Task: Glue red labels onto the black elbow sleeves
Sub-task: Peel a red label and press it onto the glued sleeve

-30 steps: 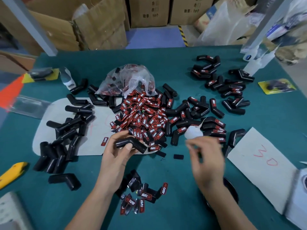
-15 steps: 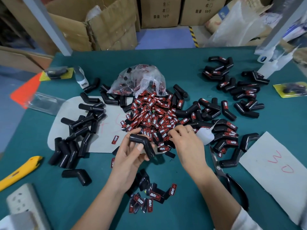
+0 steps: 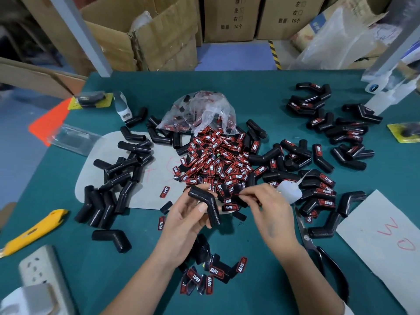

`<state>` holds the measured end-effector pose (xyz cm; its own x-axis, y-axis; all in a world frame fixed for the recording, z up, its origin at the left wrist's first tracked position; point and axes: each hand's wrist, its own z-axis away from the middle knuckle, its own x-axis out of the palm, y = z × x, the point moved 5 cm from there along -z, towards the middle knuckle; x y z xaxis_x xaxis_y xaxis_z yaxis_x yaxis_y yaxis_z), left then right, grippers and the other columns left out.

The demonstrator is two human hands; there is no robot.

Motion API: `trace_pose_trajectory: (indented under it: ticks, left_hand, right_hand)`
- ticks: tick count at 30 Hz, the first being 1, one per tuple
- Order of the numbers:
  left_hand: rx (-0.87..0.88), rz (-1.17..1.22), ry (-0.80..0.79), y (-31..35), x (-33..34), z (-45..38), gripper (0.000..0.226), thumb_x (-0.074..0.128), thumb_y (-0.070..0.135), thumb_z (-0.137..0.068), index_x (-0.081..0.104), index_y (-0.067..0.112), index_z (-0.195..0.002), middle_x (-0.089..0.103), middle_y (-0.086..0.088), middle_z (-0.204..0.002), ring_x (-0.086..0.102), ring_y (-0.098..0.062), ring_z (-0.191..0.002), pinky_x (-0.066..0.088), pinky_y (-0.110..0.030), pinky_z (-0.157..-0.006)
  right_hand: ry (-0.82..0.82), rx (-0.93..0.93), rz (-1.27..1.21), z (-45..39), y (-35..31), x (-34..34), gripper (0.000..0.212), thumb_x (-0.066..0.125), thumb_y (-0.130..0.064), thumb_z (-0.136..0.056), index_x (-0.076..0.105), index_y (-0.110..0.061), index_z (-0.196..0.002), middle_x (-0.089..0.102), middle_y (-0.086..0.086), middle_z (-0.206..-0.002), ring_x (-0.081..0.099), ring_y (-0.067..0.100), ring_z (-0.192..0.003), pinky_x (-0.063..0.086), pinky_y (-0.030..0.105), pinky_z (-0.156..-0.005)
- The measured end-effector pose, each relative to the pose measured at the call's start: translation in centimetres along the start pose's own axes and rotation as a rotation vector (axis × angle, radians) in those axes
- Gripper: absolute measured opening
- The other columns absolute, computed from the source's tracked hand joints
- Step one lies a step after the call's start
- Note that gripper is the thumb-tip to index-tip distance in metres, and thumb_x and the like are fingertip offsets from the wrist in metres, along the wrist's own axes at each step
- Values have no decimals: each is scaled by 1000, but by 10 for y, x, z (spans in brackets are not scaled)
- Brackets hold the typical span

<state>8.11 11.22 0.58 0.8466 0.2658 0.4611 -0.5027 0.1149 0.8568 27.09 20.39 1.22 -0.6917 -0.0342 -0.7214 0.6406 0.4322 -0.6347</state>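
My left hand [image 3: 186,219] grips a plain black elbow sleeve [image 3: 205,201] just in front of the heap of red labels [image 3: 218,164]. My right hand [image 3: 268,210] pinches a red label [image 3: 242,193] at the heap's near edge, right beside the sleeve. Plain black sleeves [image 3: 116,178] lie piled on the left. Labelled sleeves [image 3: 318,189] lie on the right, with more [image 3: 336,128] at the back right. A small white glue bottle [image 3: 288,190] lies just behind my right hand.
A torn plastic bag [image 3: 202,112] sits behind the labels. Scissors [image 3: 318,253] lie at my right wrist, a yellow utility knife [image 3: 31,233] at the left edge. Loose labels and backings [image 3: 211,273] lie between my forearms. White paper [image 3: 391,242] lies on the right, cardboard boxes [image 3: 145,35] beyond the table.
My right hand moved left from the glue bottle to the label heap and now pinches a label. My left hand kept hold of the sleeve, tilting it slightly.
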Motion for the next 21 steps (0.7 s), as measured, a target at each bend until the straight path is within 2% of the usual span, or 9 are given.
trace_pose_trajectory:
  ticks: [1,3,5,7,11,16,19,21]
  left_hand:
    - [-1,4,6,-1,1,0,41,73,27,-94,67,22,-134,73,-4,-113,70,-18,-99,58,-28,-76]
    - [-8,15,21,-2,1,-1,40,74,24,-92,69,21,-132,73,-8,-117,71,-19,-99,58,-31,-77]
    - [-15,19,34,-4,0,-1,37,72,17,-94,71,20,-130,74,-12,-118,71,-20,-99,58,-31,-78]
    - [-23,22,47,-6,0,0,36,68,14,-93,72,19,-128,74,-14,-118,72,-21,-100,59,-30,-81]
    - [-36,23,53,-6,1,0,35,67,14,-92,74,16,-126,74,-17,-119,72,-25,-103,59,-33,-85]
    - [-52,-1,31,-8,1,1,37,72,19,-92,73,16,-128,72,-18,-123,69,-30,-103,55,-48,-92]
    - [-57,-23,30,-6,2,1,45,77,29,-86,72,17,-129,73,-17,-122,68,-24,-94,55,-36,-74]
    - [-54,-18,22,-6,3,1,41,78,26,-89,72,18,-129,73,-15,-121,68,-18,-85,53,-28,-63]
  right_hand:
    - [-51,138,-181,3,2,-1,11,78,-20,-93,76,-31,-92,70,-16,-90,65,7,-84,51,20,-74]
    - [-154,373,-558,7,2,1,21,79,-16,-92,74,-35,-85,71,-12,-84,65,4,-77,52,17,-69]
    - [-227,479,-810,8,-7,1,17,80,-17,-88,75,-32,-82,71,-5,-76,65,7,-68,53,20,-61]
    - [-317,547,-986,12,-17,3,7,80,-21,-81,75,-26,-80,70,-1,-74,65,11,-67,53,23,-58]
    - [-478,609,-1159,23,-31,12,9,78,-18,-81,74,-24,-77,67,2,-77,64,11,-72,57,25,-64]
    - [-540,631,-1247,28,-34,19,15,89,-22,-84,75,-24,-79,65,1,-77,63,11,-71,59,26,-68]
    - [-555,627,-1261,28,-34,21,15,87,-29,-80,74,-22,-83,65,1,-83,64,11,-77,60,28,-71]
    - [-554,628,-1260,29,-33,23,16,86,-31,-79,74,-21,-83,64,2,-84,63,12,-78,60,29,-74]
